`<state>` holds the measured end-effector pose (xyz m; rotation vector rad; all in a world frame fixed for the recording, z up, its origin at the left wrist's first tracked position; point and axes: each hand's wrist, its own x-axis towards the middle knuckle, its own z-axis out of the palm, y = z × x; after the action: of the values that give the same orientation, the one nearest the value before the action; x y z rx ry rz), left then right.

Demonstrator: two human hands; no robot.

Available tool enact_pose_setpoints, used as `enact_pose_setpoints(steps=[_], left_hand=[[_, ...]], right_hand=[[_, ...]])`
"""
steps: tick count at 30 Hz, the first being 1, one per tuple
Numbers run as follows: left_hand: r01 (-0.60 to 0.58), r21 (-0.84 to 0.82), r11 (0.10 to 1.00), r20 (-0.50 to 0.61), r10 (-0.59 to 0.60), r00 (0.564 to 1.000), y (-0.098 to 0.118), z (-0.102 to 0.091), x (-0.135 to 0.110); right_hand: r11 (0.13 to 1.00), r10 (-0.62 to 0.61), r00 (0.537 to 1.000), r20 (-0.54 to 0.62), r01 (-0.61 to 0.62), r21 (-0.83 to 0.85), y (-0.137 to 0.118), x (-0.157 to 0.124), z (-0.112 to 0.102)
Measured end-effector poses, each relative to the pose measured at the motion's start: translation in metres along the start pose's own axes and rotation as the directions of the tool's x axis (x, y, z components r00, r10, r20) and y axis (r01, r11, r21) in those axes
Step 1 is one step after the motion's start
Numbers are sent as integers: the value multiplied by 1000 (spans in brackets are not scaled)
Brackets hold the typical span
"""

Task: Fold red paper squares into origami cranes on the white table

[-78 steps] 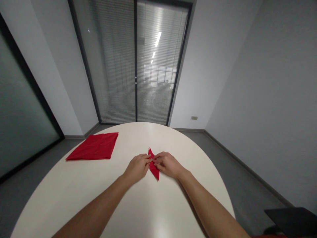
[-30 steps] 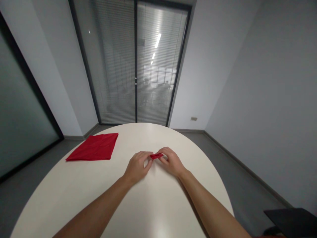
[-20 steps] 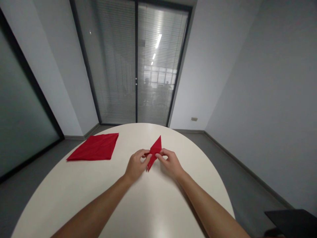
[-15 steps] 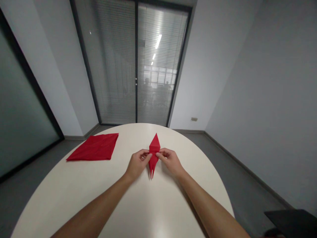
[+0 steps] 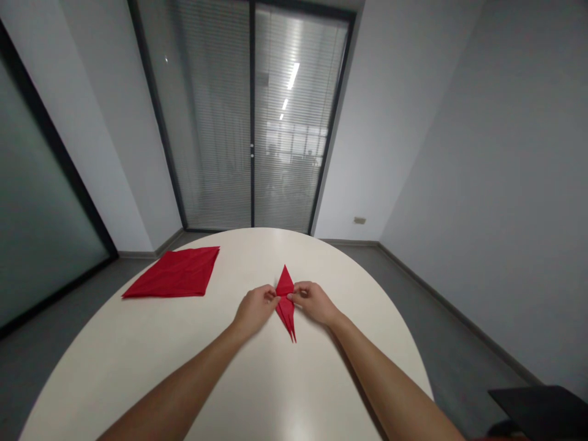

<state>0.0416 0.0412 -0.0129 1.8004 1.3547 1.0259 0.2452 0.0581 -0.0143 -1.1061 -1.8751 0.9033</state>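
Between my two hands is a piece of folded red paper point(image 5: 285, 309), with one broad point facing away from me and two thin points facing me. My left hand point(image 5: 255, 311) pinches its left edge near the middle. On the opposite edge, my right hand point(image 5: 316, 303) pinches it between thumb and fingers. A crease runs across the paper where the fingertips meet it. The fingertips hide small parts of both edges.
A flat folded red cloth or paper sheet point(image 5: 177, 274) lies at the left on the round white table point(image 5: 229, 392). Beyond the table stands a glass partition with blinds point(image 5: 220, 153). A black chair part point(image 5: 542, 404) shows at the lower right.
The folded paper has come slightly nearer to me, and its two thin points have swung to the right. Both hands have shifted a little with it, still pinching its edges.
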Motion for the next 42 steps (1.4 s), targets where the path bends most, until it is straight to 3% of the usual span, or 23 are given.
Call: enact_pose_setpoints(steps=[3,8,18,29,38,42], left_hand=[[-26,218,976,-3,28,1000,8,-4,-5],[-65,363,929,-16,76,997,13,-6,-10],[-104,383,918,-3,114,994,10,-5,-9],[-213,406,889,64,205,977,2,-9,-7],[-303,421,855,146,266,953,1,-13,-11],[-295,440,848,133,264,955,5,-13,-13]], right_hand=[[979,-105,994,-11,102,-175,-5,-1,-2],[955,-117,993,2,113,-273,-12,-2,-3],[936,-151,987,58,162,-314,-11,-4,-7],[908,-237,944,229,299,-292,-20,-7,-19],[877,-266,930,253,342,-338,-19,-11,-23],[873,-251,935,251,330,-359,-19,-12,-22]])
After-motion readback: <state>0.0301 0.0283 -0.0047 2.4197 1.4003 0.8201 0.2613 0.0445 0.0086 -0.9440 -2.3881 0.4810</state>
